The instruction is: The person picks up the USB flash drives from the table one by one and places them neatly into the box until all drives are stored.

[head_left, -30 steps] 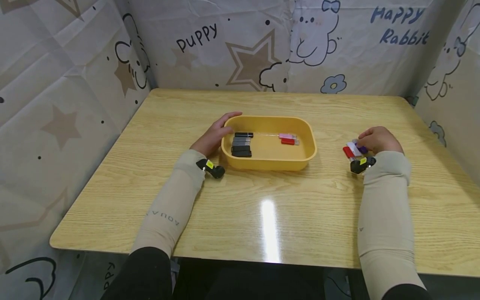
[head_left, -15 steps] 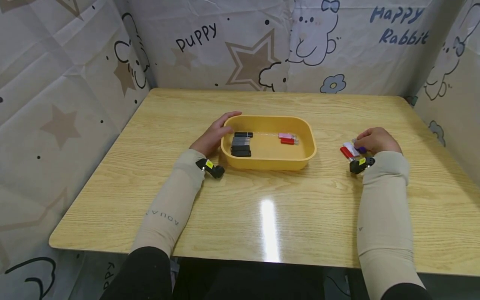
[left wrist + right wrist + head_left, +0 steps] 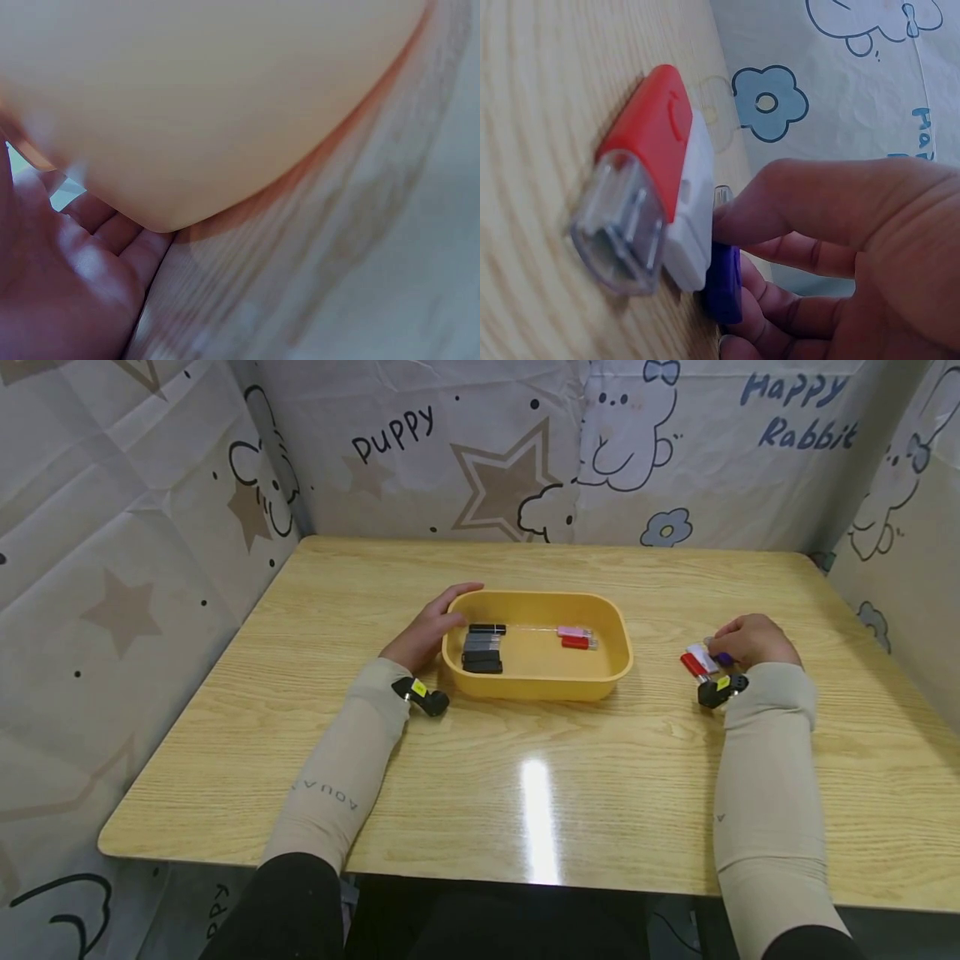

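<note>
My left hand [image 3: 427, 631] grips the left end of a yellow plastic bin [image 3: 543, 692], thumb at the rim and fingers along the outer wall. In the left wrist view the bin's wall [image 3: 225, 112] hides part of the fingers. At the right, my right hand [image 3: 756, 642] pinches a purple USB flash drive [image 3: 724, 281] close over the table. Against it lies a white USB flash drive [image 3: 694, 202], with my thumb at its edge. Beside that is a red USB flash drive [image 3: 649, 131] with a clear cap [image 3: 619, 225].
Inside the bin, black and grey sticks [image 3: 482, 643] line the left end. A pink stick [image 3: 573, 632] and a red stick [image 3: 576, 643] lie toward its right end. Patterned cloth walls [image 3: 360, 502] stand behind and beside the wooden table [image 3: 450, 793].
The right hand and the white and red flash drives have shifted slightly left, mostly in the first half second. The left hand and bin have stayed put.
</note>
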A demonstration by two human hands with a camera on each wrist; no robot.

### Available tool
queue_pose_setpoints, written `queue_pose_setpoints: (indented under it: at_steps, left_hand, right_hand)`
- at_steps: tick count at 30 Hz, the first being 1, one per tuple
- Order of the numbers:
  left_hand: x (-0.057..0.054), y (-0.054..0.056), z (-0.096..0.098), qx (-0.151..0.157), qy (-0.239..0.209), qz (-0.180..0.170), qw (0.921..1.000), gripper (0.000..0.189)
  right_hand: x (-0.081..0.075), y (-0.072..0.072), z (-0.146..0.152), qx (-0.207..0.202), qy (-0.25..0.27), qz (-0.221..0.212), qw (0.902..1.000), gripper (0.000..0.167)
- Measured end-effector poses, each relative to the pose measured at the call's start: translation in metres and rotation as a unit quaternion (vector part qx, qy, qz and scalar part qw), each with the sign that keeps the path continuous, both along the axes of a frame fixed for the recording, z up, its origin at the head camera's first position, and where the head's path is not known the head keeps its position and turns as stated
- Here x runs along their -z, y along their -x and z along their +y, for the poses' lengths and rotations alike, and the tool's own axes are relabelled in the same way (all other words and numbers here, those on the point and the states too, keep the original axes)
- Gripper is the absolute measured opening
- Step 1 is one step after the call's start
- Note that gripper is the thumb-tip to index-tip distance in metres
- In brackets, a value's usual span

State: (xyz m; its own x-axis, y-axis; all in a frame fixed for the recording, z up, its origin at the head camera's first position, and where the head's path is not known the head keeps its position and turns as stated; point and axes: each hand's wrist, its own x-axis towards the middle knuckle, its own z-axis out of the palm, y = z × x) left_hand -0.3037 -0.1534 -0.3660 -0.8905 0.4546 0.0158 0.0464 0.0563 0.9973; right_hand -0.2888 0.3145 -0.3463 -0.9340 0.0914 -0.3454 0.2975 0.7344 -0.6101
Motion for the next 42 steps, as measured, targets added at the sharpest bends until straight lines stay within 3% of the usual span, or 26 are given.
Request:
queue_pose_setpoints:
  at_steps: [13, 23, 31, 42]
  left_hand:
    - [0.002, 0.001, 0.000, 0.003, 0.004, 0.002, 1.0000, 0.063]
    - [0.001, 0.002, 0.000, 0.001, 0.005, 0.003, 1.0000, 0.063]
    - [0.002, 0.002, 0.000, 0.001, 0.005, 0.004, 1.0000, 0.062]
    - [0.001, 0.003, 0.000, 0.000, 0.006, 0.003, 1.0000, 0.062]
  right_hand:
    - [0.001, 0.000, 0.000, 0.012, -0.003, 0.008, 0.9999, 0.046]
    - [-0.008, -0.002, -0.006, 0.018, -0.032, 0.075, 0.9966, 0.053]
    - [-0.013, 0.002, -0.012, 0.010, -0.034, 0.126, 0.9914, 0.043]
    - [-0.018, 0.006, -0.022, 0.024, -0.026, 0.133, 0.9905, 0.042]
